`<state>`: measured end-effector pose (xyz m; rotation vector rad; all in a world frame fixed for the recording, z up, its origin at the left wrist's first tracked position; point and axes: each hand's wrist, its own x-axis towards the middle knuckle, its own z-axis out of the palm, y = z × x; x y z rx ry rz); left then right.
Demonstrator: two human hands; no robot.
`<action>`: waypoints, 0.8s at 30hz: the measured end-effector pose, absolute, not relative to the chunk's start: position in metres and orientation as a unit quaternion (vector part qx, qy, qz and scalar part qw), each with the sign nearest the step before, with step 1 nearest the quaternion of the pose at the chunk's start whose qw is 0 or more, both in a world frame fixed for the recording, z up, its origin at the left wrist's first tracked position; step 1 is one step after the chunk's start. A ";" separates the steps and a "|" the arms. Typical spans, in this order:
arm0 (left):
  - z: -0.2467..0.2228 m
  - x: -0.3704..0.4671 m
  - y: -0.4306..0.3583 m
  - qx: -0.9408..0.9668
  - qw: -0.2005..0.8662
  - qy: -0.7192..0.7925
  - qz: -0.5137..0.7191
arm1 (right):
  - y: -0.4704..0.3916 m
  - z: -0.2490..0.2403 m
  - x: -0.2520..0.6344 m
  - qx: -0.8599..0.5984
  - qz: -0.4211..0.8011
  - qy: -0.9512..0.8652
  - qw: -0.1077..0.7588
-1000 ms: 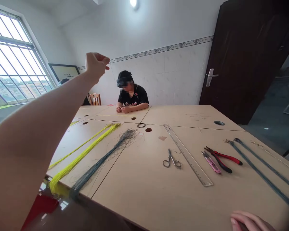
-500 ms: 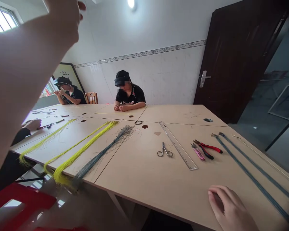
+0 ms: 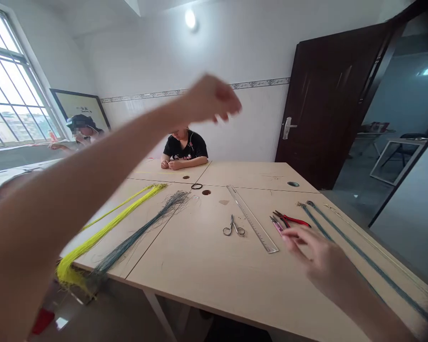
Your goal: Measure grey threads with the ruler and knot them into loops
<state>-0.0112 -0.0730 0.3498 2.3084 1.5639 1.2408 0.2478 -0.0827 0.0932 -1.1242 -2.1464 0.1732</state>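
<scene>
My left hand (image 3: pixel 219 99) is raised in front of the far wall, its fingers bent downward and smeared by motion. Whether anything is in it I cannot tell. My right hand (image 3: pixel 316 251) hovers over the right of the table, thumb and forefinger apart. Its fingertips are at pink-handled thread snips (image 3: pixel 277 225), covering part of their handle. Just beyond lie red-and-black pliers (image 3: pixel 295 221). A clear ruler (image 3: pixel 253 221) slants across the table, with silver scissors (image 3: pixel 232 227) to its left.
Yellow strand bundles (image 3: pixel 117 225) and a grey-blue bundle (image 3: pixel 142 230) lie on the left; more grey-blue strands (image 3: pixel 356 251) run along the right. A black ring (image 3: pixel 197 186) lies by a table hole (image 3: pixel 206 192). A person (image 3: pixel 185 149) sits opposite, another (image 3: pixel 83 128) farther left.
My left hand has swung from the upper left to the middle of the view. My right hand has moved forward to the snips. The view has shifted slightly.
</scene>
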 end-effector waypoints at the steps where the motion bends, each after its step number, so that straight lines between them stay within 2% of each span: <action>1: 0.329 -0.001 -0.071 0.779 0.063 0.491 0.384 | -0.083 0.117 0.243 -0.425 0.061 -0.823 0.373; 3: 0.285 0.018 -0.068 0.812 0.109 0.457 0.347 | -0.083 0.159 0.232 -0.403 0.039 -0.801 0.441; 5: 0.246 0.035 -0.067 0.814 0.152 0.427 0.363 | -0.083 0.188 0.224 -0.374 0.055 -0.786 0.489; 9: 0.205 0.052 -0.069 0.789 0.207 0.363 0.450 | -0.077 0.211 0.215 -0.340 0.127 -0.787 0.498; 15: 0.197 0.041 -0.065 0.725 0.269 0.325 0.544 | -0.064 0.211 0.209 -0.275 0.243 -0.808 0.461; 21: 0.200 0.031 -0.080 0.698 0.283 0.318 0.576 | -0.060 0.204 0.205 -0.238 0.286 -0.815 0.444; 24: 0.200 0.028 -0.089 0.704 0.255 0.323 0.579 | -0.065 0.203 0.203 -0.262 0.300 -0.810 0.431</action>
